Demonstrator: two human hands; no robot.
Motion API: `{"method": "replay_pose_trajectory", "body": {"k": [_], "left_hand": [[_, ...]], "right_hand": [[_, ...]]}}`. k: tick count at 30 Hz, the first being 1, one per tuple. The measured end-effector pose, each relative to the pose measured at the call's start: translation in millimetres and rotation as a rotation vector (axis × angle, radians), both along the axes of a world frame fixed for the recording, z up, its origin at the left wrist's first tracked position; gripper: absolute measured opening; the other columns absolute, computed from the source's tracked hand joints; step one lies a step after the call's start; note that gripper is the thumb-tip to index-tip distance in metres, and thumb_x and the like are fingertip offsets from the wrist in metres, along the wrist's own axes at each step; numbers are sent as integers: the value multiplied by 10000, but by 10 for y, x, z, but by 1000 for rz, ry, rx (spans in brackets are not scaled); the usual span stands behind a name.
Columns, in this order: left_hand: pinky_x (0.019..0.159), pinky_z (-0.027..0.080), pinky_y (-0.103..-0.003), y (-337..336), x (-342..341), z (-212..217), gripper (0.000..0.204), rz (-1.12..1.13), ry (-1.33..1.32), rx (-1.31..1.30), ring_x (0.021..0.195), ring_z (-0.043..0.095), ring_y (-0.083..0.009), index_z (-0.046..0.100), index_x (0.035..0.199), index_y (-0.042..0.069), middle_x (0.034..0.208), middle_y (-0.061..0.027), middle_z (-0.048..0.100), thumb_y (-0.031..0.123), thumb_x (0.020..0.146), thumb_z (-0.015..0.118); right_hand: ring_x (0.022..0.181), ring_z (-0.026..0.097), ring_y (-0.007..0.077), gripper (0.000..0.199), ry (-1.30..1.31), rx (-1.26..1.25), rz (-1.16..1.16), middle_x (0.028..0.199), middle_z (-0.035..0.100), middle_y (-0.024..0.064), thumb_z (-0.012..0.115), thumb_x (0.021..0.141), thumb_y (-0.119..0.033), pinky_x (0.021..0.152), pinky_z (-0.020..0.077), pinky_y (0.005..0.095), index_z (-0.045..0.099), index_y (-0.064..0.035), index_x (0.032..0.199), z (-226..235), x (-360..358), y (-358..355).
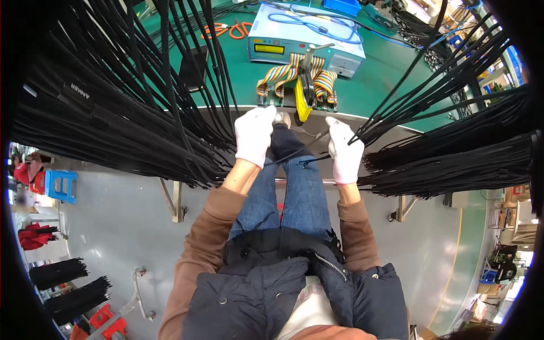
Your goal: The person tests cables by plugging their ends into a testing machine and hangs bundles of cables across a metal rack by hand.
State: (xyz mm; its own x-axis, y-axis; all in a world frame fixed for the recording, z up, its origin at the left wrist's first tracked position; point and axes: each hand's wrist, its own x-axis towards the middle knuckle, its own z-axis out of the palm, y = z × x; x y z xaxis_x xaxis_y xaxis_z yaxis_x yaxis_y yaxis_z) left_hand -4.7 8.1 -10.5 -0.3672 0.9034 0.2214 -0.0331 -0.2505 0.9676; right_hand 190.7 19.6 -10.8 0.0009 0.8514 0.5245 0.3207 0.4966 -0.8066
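White gloves cover both of my hands, which are held apart in front of the green bench's near edge. My left hand (pixel 254 133) is closed, its fingertips near the left end of a test fixture (pixel 289 97) with striped ribbon cables. What is inside those fingers is hidden. My right hand (pixel 345 147) is closed in a pinch on a thin black cable (pixel 311 145), which runs down and left from it over my lap. Between the hands, a yellow-and-black part (pixel 304 99) stands on the fixture under a metal lever clamp (pixel 310 55).
Thick bundles of black cables hang at left (pixel 102 119) and right (pixel 453 147). On the green bench (pixel 232 68) stand a light-blue tester box (pixel 306 37) with a blue cable on top, and orange-handled scissors (pixel 240 30). A blue stool (pixel 60 186) is on the grey floor.
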Motion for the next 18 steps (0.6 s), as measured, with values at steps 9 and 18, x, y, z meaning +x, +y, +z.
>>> {"method": "replay_pose_trajectory", "body": {"k": [9,18], "left_hand": [[355,199,-212,-577,123,-412,219,-573,-513,-832,393,321,-63,573,961,26,864,-220,711,244,947,568],[354,172,-210,-415,449,-976,249,-477,-880,-746,396,271,-43,604,1038,32,914,-181,696,263,948,587]], "right_hand": [[536,354,22,278,614,-405,59,818,641,0,590,885,-8,471,279,184,683,2,1146,245,-97,-275],[695,560,152,331,-30,-190,592,878,684,68,586,794,-17,646,449,256,665,6,1114,419,178,-1127]]}}
